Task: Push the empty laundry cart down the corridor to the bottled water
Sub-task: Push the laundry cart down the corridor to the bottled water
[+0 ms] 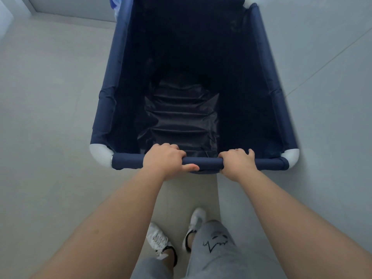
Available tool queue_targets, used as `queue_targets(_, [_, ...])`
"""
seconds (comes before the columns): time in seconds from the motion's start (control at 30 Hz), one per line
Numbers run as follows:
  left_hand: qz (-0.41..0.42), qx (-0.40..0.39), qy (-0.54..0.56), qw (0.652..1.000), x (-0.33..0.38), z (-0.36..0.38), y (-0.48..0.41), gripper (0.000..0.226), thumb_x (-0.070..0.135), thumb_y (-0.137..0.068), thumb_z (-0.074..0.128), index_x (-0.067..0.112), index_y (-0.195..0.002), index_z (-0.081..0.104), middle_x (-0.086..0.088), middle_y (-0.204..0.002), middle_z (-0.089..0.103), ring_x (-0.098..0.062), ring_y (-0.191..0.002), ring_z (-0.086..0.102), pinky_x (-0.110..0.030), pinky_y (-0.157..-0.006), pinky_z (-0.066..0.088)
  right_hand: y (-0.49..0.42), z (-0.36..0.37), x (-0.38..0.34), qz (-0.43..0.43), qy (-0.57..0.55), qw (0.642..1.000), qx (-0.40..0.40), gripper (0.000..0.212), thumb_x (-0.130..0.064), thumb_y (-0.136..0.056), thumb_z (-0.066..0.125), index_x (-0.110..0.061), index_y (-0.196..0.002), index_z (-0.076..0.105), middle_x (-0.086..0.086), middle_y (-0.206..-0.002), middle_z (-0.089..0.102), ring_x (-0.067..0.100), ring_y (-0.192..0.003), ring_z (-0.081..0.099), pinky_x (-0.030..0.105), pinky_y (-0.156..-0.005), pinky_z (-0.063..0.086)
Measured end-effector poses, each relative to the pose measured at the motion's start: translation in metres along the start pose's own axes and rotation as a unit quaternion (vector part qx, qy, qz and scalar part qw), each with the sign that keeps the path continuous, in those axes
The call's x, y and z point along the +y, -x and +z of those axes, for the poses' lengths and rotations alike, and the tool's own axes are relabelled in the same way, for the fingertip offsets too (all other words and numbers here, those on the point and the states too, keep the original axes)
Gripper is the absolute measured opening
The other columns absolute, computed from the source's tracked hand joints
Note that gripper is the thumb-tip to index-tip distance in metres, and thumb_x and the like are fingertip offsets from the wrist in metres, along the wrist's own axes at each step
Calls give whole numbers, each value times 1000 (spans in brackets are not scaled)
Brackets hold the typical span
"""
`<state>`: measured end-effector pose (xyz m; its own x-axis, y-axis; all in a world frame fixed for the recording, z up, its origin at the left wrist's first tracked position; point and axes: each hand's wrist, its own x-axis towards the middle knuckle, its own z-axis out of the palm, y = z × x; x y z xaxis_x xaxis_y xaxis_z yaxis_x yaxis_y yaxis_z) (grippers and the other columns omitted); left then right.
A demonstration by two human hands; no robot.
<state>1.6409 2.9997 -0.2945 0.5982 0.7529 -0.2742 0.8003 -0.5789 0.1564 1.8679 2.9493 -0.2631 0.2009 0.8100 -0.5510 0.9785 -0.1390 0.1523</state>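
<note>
Am gripping near rail point(203, 163) of cart point(124, 81): left hand point(164, 158), right hand point(237, 161), each grip wrapping rail. Cart standing on floor point(50, 97), empty. Am pushing mid-stride. Water not showing; next, I judge: steering straight, watching wall point(322, 37).

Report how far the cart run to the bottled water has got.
Done: the navy fabric laundry cart shows only its bare, wrinkled liner, so it is empty.

In hand: the left hand and right hand both grip the padded navy near rail, and one white sneaker is mid-stride on the pale tiled floor.

Left: no bottled water is in view, so arrival is not shown.
</note>
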Motion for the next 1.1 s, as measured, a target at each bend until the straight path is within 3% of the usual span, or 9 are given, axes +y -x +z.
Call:
queue_targets(0.17, [3,-3,2,1000,-1,1,-3,91,94,-72,7,36,-108,67,6,-106,64,-19,-93,58,-37,-67,33,0,-8,-1,-11,-19,1000,-22,33,-29,-87,60,-42,-117,58,-3,-110,58,25,-113,48,57,-108,22])
queue_targets(0.4, [-14,-33,24,999,0,0,-3,95,98,-67,8,37,-109,67,8,-106,63,-15,-83,50,-37,-64,38,2,-15,-5,4,-6,997,-71,28,-26,-85,57,-37,-111,60,-3,-99,61,25,-96,56,48,-96,32])
queue_targets(0.53, [-17,-36,27,999,-1,-1,-3,92,98,-68,11,38,-108,68,9,-106,62,-15,-84,53,-36,-63,38,-1,-16,-7,13,-9,996,-84,31,-24,-83,58,-37,-111,60,-3,-97,62,24,-94,57,44,-91,33])
queue_targets(0.77, [4,-25,8,1000,-1,-2,-3,89,96,-72,12,35,-105,68,7,-107,62,-15,-85,55,-36,-61,37,0,-19,-7,8,0,995,-98,33,-27,-84,61,-37,-116,60,-3,-104,62,25,-101,56,45,-94,36])
queue_targets(1.1, [4,-2,10,1000,-4,1,-8,105,100,-63,3,35,-112,69,8,-117,62,-17,-95,58,-37,-68,38,-8,-18,-7,3,-1,995,-105,34,-29,-80,70,-33,-113,61,-2,-97,62,24,-93,58,41,-78,42])
